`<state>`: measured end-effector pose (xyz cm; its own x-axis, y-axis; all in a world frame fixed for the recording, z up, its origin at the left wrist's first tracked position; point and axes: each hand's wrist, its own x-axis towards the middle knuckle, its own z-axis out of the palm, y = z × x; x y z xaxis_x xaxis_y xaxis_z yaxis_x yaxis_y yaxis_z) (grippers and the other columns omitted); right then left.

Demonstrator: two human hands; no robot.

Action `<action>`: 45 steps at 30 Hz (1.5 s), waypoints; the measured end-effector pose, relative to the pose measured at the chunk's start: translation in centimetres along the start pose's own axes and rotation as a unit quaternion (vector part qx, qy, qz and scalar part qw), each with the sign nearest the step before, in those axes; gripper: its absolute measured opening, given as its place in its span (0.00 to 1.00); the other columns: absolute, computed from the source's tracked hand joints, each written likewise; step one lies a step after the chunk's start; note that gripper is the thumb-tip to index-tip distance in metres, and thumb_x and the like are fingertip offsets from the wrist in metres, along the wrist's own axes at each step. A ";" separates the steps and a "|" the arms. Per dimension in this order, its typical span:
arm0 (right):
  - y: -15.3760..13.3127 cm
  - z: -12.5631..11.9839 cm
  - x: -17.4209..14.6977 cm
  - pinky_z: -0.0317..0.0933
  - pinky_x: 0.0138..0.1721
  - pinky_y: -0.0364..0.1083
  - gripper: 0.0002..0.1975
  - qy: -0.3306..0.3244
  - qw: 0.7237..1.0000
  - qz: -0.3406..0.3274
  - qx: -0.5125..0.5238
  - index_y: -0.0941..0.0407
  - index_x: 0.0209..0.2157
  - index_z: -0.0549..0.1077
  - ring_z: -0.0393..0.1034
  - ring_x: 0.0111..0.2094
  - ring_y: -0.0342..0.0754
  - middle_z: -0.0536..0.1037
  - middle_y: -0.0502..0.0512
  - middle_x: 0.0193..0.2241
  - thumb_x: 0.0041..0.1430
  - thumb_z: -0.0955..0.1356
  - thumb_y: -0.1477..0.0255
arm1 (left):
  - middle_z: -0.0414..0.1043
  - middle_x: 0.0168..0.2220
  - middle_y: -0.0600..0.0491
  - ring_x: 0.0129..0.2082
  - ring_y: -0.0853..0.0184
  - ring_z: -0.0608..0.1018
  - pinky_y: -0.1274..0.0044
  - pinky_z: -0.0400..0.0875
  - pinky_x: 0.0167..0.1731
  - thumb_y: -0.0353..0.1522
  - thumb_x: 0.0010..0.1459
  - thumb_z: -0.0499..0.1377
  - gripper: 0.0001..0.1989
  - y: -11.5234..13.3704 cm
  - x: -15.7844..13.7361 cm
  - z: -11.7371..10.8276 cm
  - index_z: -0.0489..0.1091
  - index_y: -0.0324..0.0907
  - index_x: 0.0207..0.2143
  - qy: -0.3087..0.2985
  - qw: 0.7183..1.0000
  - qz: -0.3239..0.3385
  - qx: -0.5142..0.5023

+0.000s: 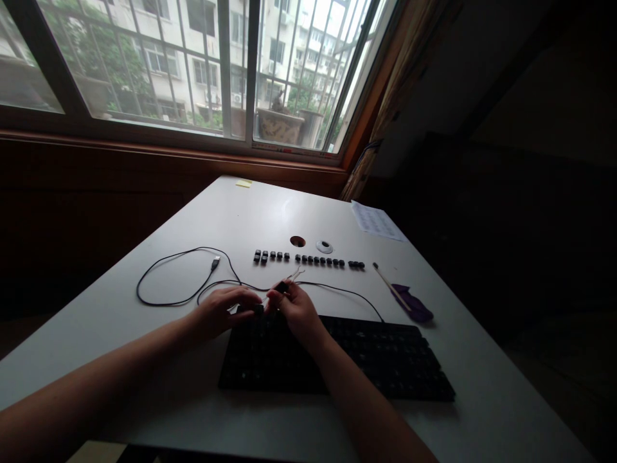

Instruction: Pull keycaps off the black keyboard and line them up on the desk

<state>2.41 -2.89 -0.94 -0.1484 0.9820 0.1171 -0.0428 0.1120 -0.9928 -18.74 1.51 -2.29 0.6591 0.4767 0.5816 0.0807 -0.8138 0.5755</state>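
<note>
Black keyboard [395,357] on a white desk [308,215] — both hands at its 10 o'clock side.
Right hand [299,312]: thumb and fingers clamped on a small black piece [282,287]; thin wire prongs [297,273] jut from the grip toward 1 o'clock. Left hand [232,308]: fingers bent over the keyboard's upper corner; whether they pinch anything cannot be told. Loose keycaps [317,260] lie at the keyboard's 12 o'clock — doubled up at the row's left end. USB plug [215,262]: 10 o'clock. Purple cloth [419,309], with a slim stick [393,289] across it: 2 o'clock.
</note>
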 end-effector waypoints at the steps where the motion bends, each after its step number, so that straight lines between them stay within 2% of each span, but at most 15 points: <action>1: -0.1 0.0 0.0 0.65 0.33 0.45 0.11 -0.001 1.000 0.004 0.004 0.55 0.33 0.70 0.72 0.27 0.46 0.77 0.50 0.24 0.60 0.70 0.62 | 0.76 0.36 0.48 0.34 0.68 0.79 0.79 0.74 0.36 0.29 0.61 0.62 0.08 -0.1 0.0 0.0 0.71 0.39 0.44 -0.003 1.000 0.004 0.002; 7: -0.8 0.2 -0.1 0.64 0.32 0.45 0.13 -0.013 0.999 0.035 0.022 0.55 0.33 0.69 0.71 0.25 0.46 0.77 0.49 0.22 0.58 0.71 0.60 | 0.75 0.33 0.51 0.31 0.70 0.77 0.80 0.71 0.34 0.27 0.60 0.61 0.05 -0.6 -0.5 0.3 0.70 0.40 0.40 -0.006 1.000 -0.004 0.027; 17: -1.1 0.3 0.0 0.62 0.29 0.44 0.15 -0.021 0.997 0.057 0.047 0.55 0.32 0.68 0.70 0.22 0.45 0.74 0.47 0.19 0.56 0.71 0.59 | 0.76 0.33 0.52 0.31 0.71 0.78 0.81 0.72 0.35 0.26 0.59 0.61 0.08 -0.4 -0.4 0.0 0.70 0.40 0.42 -0.035 0.999 -0.012 0.002; 26: -0.9 0.2 0.0 0.61 0.29 0.44 0.14 -0.018 0.996 0.059 0.064 0.55 0.32 0.68 0.70 0.23 0.45 0.76 0.49 0.20 0.57 0.71 0.60 | 0.75 0.34 0.51 0.28 0.71 0.80 0.81 0.74 0.31 0.27 0.59 0.61 0.06 -0.7 -0.5 0.0 0.69 0.39 0.40 -0.053 0.992 -0.077 -0.084; 29: -0.7 0.1 0.1 0.61 0.29 0.44 0.14 -0.016 0.995 0.062 0.078 0.55 0.32 0.69 0.70 0.23 0.45 0.76 0.49 0.20 0.57 0.72 0.60 | 0.75 0.36 0.51 0.28 0.72 0.79 0.81 0.74 0.32 0.26 0.60 0.60 0.06 -0.7 -0.5 0.1 0.68 0.39 0.41 -0.044 0.991 -0.084 -0.090; 36: 0.0 -0.2 0.3 0.61 0.30 0.45 0.14 -0.013 0.994 0.050 0.098 0.56 0.33 0.69 0.69 0.24 0.45 0.76 0.50 0.21 0.59 0.71 0.60 | 0.69 0.44 0.47 0.35 0.71 0.76 0.80 0.75 0.34 0.24 0.60 0.60 0.09 -0.2 -0.1 -0.3 0.68 0.40 0.43 -0.010 0.993 -0.049 -0.109; 42: -0.2 -0.3 0.3 0.60 0.30 0.44 0.15 0.001 0.995 0.056 0.082 0.56 0.33 0.69 0.69 0.24 0.45 0.76 0.50 0.21 0.59 0.70 0.58 | 0.72 0.43 0.46 0.39 0.67 0.77 0.76 0.76 0.38 0.24 0.60 0.60 0.08 -0.3 0.0 -0.5 0.68 0.39 0.42 0.007 0.985 -0.077 -0.156; 45: -0.4 -0.2 0.3 0.60 0.31 0.45 0.15 0.020 0.997 0.048 0.056 0.56 0.33 0.69 0.68 0.24 0.45 0.75 0.49 0.21 0.59 0.70 0.58 | 0.74 0.41 0.46 0.39 0.67 0.78 0.75 0.77 0.39 0.24 0.59 0.62 0.09 -0.4 0.1 -0.7 0.69 0.38 0.42 0.036 0.980 -0.096 -0.172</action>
<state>2.56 -2.61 -0.49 -0.1173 0.9929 0.0175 -0.1398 0.0009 -0.9902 -19.22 2.04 -2.10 0.6017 0.6421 0.4751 -0.0661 -0.5527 0.8307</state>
